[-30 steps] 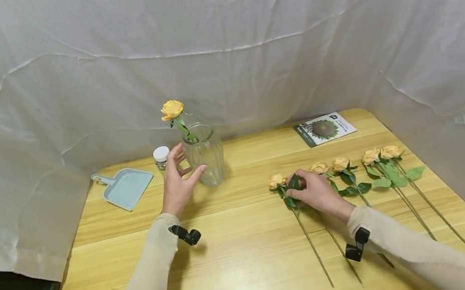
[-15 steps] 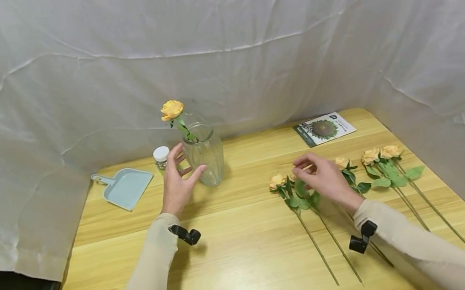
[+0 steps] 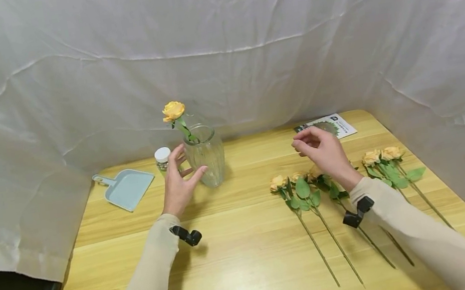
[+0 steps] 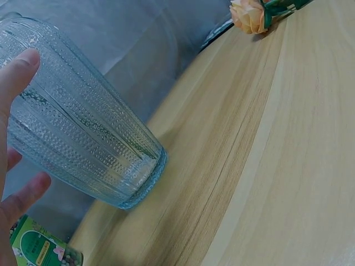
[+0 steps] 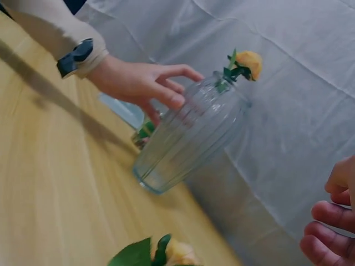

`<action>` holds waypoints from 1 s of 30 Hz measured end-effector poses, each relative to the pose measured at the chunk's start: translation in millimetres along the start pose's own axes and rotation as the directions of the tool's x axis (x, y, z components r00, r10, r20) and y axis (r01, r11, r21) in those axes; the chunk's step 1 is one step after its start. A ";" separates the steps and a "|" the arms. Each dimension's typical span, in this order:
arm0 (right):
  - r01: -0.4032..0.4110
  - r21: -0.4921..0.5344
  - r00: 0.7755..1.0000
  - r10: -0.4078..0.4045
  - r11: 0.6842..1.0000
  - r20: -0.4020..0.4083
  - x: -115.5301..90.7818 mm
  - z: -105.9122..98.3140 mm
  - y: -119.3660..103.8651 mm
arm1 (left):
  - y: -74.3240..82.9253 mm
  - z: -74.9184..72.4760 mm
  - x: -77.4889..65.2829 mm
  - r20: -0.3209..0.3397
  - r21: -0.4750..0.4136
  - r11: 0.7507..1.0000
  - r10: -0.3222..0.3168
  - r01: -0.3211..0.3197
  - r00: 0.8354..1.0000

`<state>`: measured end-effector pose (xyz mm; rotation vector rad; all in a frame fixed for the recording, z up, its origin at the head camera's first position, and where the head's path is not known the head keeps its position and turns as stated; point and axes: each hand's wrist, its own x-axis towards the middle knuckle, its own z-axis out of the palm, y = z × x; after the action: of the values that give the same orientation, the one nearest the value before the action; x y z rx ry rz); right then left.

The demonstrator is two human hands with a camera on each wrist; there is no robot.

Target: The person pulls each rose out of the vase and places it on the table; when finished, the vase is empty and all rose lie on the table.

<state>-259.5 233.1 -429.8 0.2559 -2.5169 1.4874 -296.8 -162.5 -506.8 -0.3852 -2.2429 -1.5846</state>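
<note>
My left hand (image 3: 178,181) holds the side of a clear ribbed glass vase (image 3: 212,161), thumb in front and fingers at its left. The vase stands upright on the table with one yellow rose (image 3: 174,110) leaning out of its mouth. In the left wrist view, the thumb and fingertips lie along the vase (image 4: 83,116). My right hand (image 3: 325,153) hovers over the right side of the table, its fingers loosely curled with nothing between them. Below it lie several yellow roses, the leftmost rose (image 3: 278,183) nearest the vase. The right wrist view shows curled fingers (image 5: 333,219).
A light blue dustpan (image 3: 129,187) lies at the back left. Beside the vase stands a small white-capped bottle (image 3: 162,155), with a green label. A printed packet (image 3: 341,124) lies at the back right, partly covered by my right hand. A pale cloth (image 3: 218,56) hangs behind the table.
My right hand has left the roses' leaves and moved up towards the printed packet. The second and third rose heads now lie farther left, close to the first. The left hand stays at the vase.
</note>
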 end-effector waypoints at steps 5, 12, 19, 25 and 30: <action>0.011 0.047 1.000 -0.011 0.999 0.001 11.2 2.0 -10.0 | 1.0 0.3 0.2 -0.003 -0.008 1.000 0.002 -0.002 1.000; 0.024 0.092 1.000 -0.023 0.995 -0.009 26.2 9.9 -20.9 | -0.5 1.6 0.3 -0.007 -0.009 1.000 0.002 -0.002 1.000; 0.057 0.156 0.998 -0.053 0.986 -0.029 44.1 14.4 -42.9 | -1.1 1.8 1.3 -0.007 -0.007 1.000 0.007 -0.007 1.000; 0.061 0.229 0.998 -0.061 0.971 -0.009 60.9 21.9 -54.7 | -0.2 1.1 0.7 -0.004 -0.013 1.000 0.001 -0.001 1.000; 0.079 0.289 0.997 -0.082 0.954 -0.001 74.9 33.9 -63.5 | -0.5 0.1 0.1 -0.003 -0.028 1.000 -0.003 0.003 1.000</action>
<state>-318.7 169.8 -372.6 0.4070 -2.2593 1.8219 -297.1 -162.5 -507.2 -0.3865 -2.2224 -1.6185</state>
